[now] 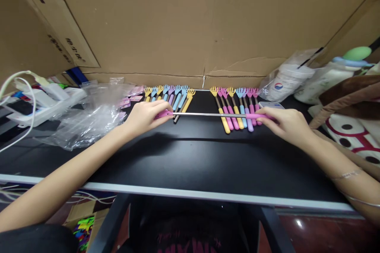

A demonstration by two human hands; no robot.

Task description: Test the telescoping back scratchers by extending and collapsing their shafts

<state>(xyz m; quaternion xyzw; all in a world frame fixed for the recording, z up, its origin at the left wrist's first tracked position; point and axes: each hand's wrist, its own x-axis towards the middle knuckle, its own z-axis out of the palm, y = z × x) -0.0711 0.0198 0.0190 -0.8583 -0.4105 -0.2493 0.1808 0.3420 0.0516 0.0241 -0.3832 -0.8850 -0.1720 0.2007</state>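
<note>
A pink telescopic back scratcher (pixel 208 115) is stretched out level above the black table (pixel 190 158). My left hand (pixel 147 116) is closed round its pink claw end. My right hand (pixel 285 123) pinches its pink handle. Behind the left hand lies a row of several short scratchers (pixel 170 97) in yellow, blue and purple. A second row of several scratchers (pixel 237 106) in yellow, pink, blue and purple lies behind the extended rod, near the right hand.
Crumpled clear plastic bags (pixel 89 114) lie at the left, with a white power strip and cables (pixel 41 102) beyond. Cardboard sheets (pixel 192 23) wall the back. A white bag (pixel 285 79) and a brown-trimmed fabric bag (pixel 350 118) stand at the right.
</note>
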